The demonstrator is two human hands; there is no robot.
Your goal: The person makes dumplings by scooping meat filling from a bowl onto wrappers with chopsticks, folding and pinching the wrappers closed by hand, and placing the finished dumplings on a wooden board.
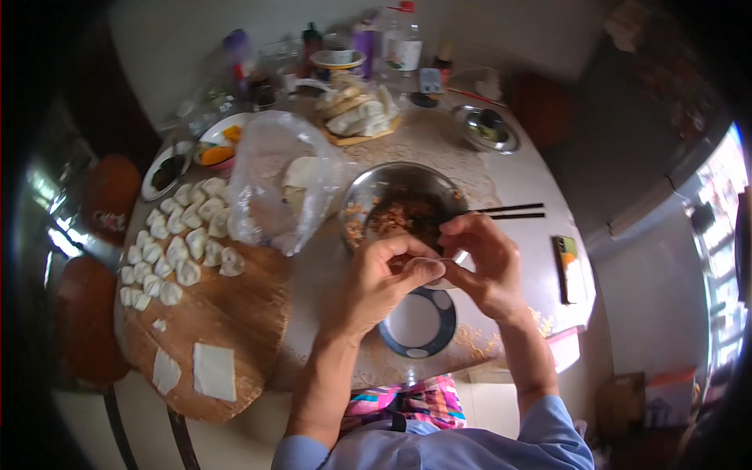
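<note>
My left hand [382, 276] and my right hand [489, 265] meet above the near side of the table. Their thumbs and fingers pinch a pale dumpling [440, 270], mostly hidden behind the fingers. Just beyond is a steel bowl [350, 196] of chopped orange-brown filling [399, 215]. Two dark chopsticks [513, 211] rest across its right rim. Below my hands sits a blue-rimmed white plate [417, 348]. On the left, a round wooden board [227, 313] carries rows of folded dumplings [177, 251] and two flat dough wrappers [214, 372], [166, 371].
A clear plastic bag [270, 172] with wrappers stands beside the bowl. Behind it lies a bagged stack of pale food [356, 110]. Bottles [403, 47] line the back wall. A lidded steel dish [486, 129] stands back right, a phone [569, 270] near the right edge.
</note>
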